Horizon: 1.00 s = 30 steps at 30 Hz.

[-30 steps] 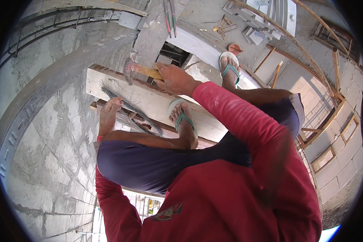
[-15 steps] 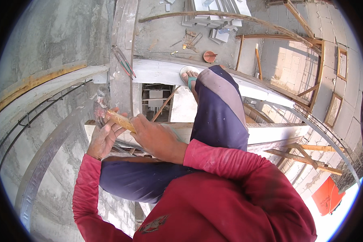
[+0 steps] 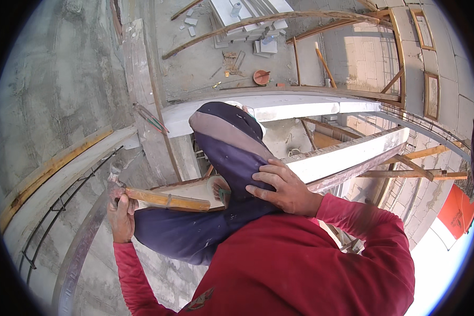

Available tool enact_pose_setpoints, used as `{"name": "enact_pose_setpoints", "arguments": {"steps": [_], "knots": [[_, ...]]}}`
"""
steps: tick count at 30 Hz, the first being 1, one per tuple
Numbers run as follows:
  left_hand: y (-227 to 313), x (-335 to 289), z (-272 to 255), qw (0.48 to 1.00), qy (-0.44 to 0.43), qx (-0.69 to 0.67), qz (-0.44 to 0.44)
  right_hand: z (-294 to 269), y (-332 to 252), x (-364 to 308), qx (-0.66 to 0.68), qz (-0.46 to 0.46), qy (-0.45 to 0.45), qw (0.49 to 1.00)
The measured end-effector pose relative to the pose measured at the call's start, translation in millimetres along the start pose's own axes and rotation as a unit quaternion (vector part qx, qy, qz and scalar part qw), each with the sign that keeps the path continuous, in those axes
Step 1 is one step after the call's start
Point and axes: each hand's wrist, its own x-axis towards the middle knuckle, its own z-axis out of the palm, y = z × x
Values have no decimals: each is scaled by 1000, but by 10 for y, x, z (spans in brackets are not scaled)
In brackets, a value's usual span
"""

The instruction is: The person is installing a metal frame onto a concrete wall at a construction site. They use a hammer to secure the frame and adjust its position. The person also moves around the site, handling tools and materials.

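Observation:
My left hand (image 3: 122, 218) is closed around a hammer (image 3: 168, 200) near its head, with the metal end up by the thumb. The hammer's yellowish wooden handle points right, lying level just above my left thigh. My right hand (image 3: 284, 184) rests on my raised right leg (image 3: 231, 134), its fingers stretched over the dark trousers and nothing in it. Beyond the hammer, pincers (image 3: 151, 118) with green and red handles lie on a weathered wooden plank (image 3: 142, 79).
White beams (image 3: 353, 152) run across below me, with gaps showing a lower level. Steel bars (image 3: 60, 203) line the left wall. Beyond stand a reddish bowl (image 3: 260, 77), stacked pale blocks (image 3: 247, 26) and a curved wooden pole (image 3: 279, 17). An orange-red bucket (image 3: 457, 210) is at far right.
My right hand has let go of the hammer handle and moved right onto my leg. My left hand now grips the hammer alone. My right knee has swung left, and the view has shifted.

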Motion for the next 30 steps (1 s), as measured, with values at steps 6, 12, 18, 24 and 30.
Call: {"name": "enact_pose_setpoints", "arguments": {"steps": [6, 12, 18, 24, 30], "knots": [[176, -102, -126, 997, 15, 72, 38, 69, 128, 182, 59, 51, 58, 995], [146, -559, 13, 987, 39, 153, -9, -47, 209, 213, 92, 125, 129, 979], [-27, -894, 560, 994, -1, 107, 14, -132, 500, 331, 103, 132, 31, 985], [77, -1139, 787, 989, 3, 133, 56, -749, 429, 1299, 100, -47, -4, 994], [486, -1558, 1210, 972, -22, 182, 148, -1060, -813, 3216, 231, -170, 22, 958]]}}
